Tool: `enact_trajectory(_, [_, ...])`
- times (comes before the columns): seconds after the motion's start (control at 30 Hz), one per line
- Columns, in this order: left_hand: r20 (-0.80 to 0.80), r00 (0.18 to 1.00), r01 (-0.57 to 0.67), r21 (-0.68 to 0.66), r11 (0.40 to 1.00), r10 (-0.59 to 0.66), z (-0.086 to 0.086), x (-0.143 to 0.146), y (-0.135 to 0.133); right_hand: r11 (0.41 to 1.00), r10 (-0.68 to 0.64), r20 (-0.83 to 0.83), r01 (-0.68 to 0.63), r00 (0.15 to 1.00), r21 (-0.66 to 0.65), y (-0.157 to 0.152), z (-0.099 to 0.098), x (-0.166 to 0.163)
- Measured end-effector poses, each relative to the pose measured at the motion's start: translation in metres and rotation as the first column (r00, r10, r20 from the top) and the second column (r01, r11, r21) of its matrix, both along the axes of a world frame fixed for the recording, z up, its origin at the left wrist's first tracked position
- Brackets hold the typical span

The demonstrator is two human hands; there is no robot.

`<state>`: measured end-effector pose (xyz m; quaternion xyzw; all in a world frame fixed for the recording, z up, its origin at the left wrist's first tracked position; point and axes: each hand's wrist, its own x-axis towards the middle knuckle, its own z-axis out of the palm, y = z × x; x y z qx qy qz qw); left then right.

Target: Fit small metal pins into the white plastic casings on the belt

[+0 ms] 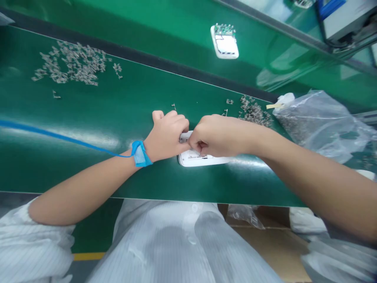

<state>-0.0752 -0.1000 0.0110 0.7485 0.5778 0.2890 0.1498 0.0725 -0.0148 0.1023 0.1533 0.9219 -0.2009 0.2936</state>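
Note:
A white plastic casing (200, 159) lies on the green mat (88, 129) at the middle of the bench. My left hand (166, 135), with a blue wrist strap (140, 154) and its blue cord, is curled over the casing's left end and grips it. My right hand (218, 135) is pinched over the casing's top, its fingertips pressed together on the casing. Whether a small part sits in that pinch is hidden. Both hands touch each other above the casing.
A heap of small metal parts (70, 63) lies at the far left, a smaller heap (253, 112) beside a clear plastic bag (321, 122) at the right. A second white casing (225, 43) sits on the green conveyor behind.

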Motion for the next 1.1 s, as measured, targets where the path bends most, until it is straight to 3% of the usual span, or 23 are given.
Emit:
enact_trajectory(0.17, [-0.006,1.000,-0.006,-0.020,1.000,0.006,0.000,-0.001,0.001,0.998,0.050,-0.015,-0.050,0.999,0.022,0.001,0.002,-0.005])
enact_trajectory(0.33, [-0.012,1.000,-0.012,-0.025,1.000,0.012,0.001,0.000,0.000,0.993,0.081,0.020,-0.080,0.996,-0.083,0.006,0.003,-0.006])
enact_trajectory(0.7, [-0.030,0.999,-0.020,-0.007,1.000,0.020,0.002,0.000,-0.002,0.998,0.020,0.080,-0.025,0.997,0.053,0.000,-0.003,-0.007])
enact_trajectory(0.77, [-0.033,0.999,-0.022,0.001,1.000,0.022,0.002,0.000,-0.002,1.000,0.020,0.021,-0.020,1.000,0.017,0.002,0.000,-0.003])
enact_trajectory(0.83, [-0.047,0.999,-0.021,0.001,1.000,0.021,0.003,-0.001,-0.004,0.996,-0.007,-0.137,-0.005,0.991,-0.085,0.002,0.008,0.009])
enact_trajectory(0.9, [-0.089,0.996,-0.016,-0.001,1.000,0.016,0.007,-0.004,-0.008,0.986,-0.131,-0.377,0.080,0.917,-0.148,-0.001,0.017,0.037])
enact_trajectory(0.93, [-0.122,0.992,-0.019,0.002,1.000,0.019,0.009,-0.008,-0.012,0.974,-0.228,-0.512,0.189,0.828,-0.128,-0.006,0.019,0.057])
enact_trajectory(0.97, [-0.162,0.986,-0.029,0.010,1.000,0.030,0.012,-0.013,-0.016,0.933,-0.317,-0.624,0.351,0.714,-0.073,-0.012,0.018,0.080])
enact_trajectory(1.0, [-0.203,0.978,-0.048,0.023,0.999,0.052,0.014,-0.020,-0.021,0.825,-0.384,-0.729,0.565,0.566,0.005,-0.019,0.012,0.106])
enact_trajectory(1.03, [-0.242,0.967,-0.077,0.039,0.996,0.084,0.017,-0.029,-0.027,0.623,-0.428,-0.806,0.780,0.409,0.065,-0.029,0.003,0.133])
enact_trajectory(1.07, [-0.274,0.954,-0.112,0.054,0.992,0.123,0.019,-0.040,-0.034,0.349,-0.412,-0.876,0.932,0.249,0.101,-0.039,-0.011,0.160])
enact_trajectory(1.1, [-0.299,0.940,-0.150,0.069,0.986,0.163,0.021,-0.053,-0.041,0.020,-0.301,-0.948,0.995,0.099,0.098,-0.051,-0.027,0.185])
